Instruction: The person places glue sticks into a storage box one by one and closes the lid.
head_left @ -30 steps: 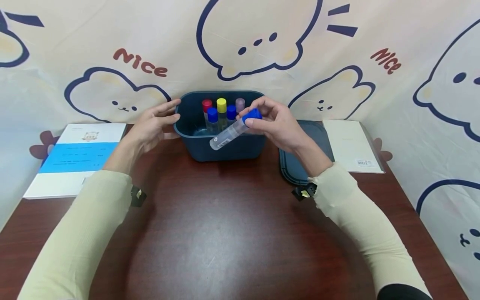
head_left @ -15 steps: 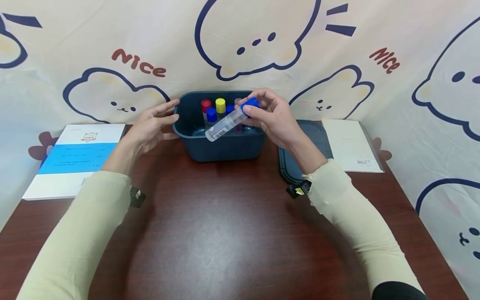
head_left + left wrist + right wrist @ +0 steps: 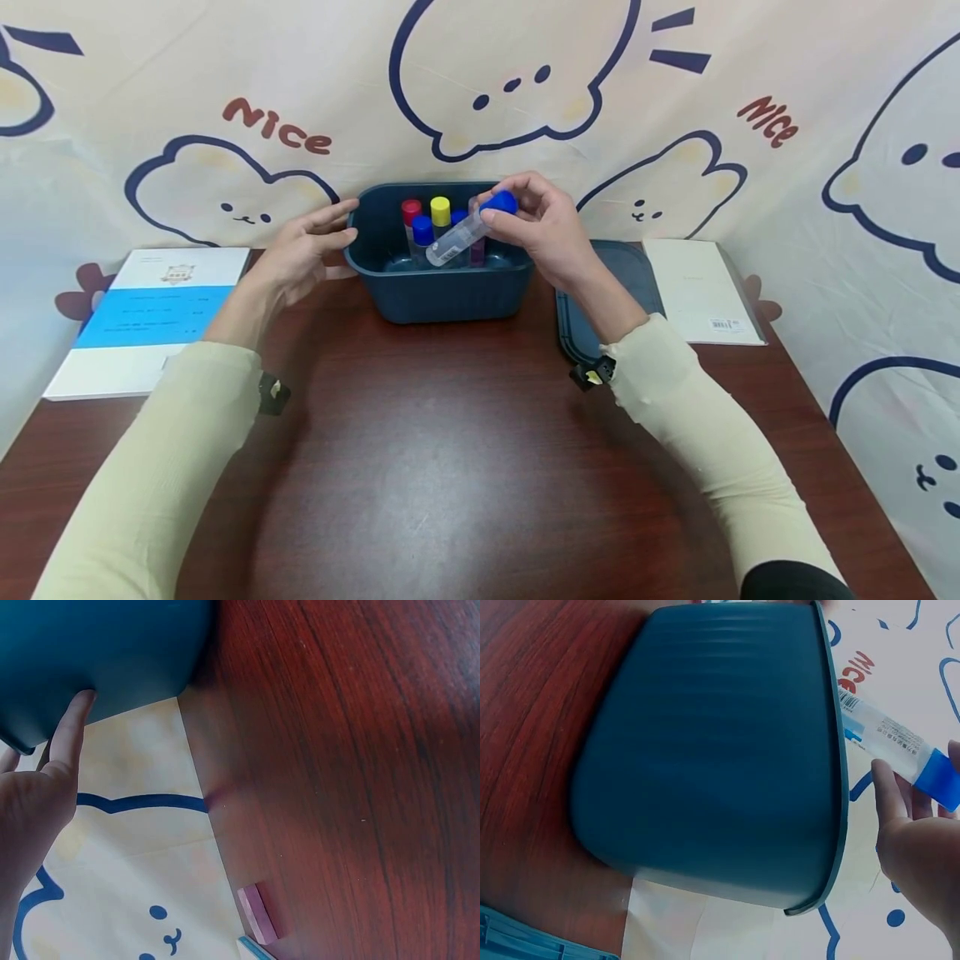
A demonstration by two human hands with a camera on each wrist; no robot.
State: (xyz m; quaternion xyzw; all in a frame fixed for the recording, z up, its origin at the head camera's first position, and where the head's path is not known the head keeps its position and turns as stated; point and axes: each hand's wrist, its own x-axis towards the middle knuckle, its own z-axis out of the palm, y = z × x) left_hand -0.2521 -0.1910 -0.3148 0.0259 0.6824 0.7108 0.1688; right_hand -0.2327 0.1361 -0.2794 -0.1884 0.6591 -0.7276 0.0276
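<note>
A dark blue plastic bin stands at the back of the table. My right hand pinches a clear tube with a blue cap by its cap end, tilted over the bin with its clear end low and to the left. Printed text and a barcode show on the tube in the right wrist view, its far end overlapping the bin's rim. Inside the bin stand capped tubes: a red-capped tube, a yellow-capped tube and blue-capped ones. My left hand rests extended fingers against the bin's left side.
A white and blue book lies at the left. On the right are a dark blue lid and a white book. The left wrist view shows a small purple block by the back edge. A printed cloth hangs behind.
My right hand has moved slightly left and away from me, bringing the tube from the bin's front rim to over its inside. The left hand stays at the bin's side.
</note>
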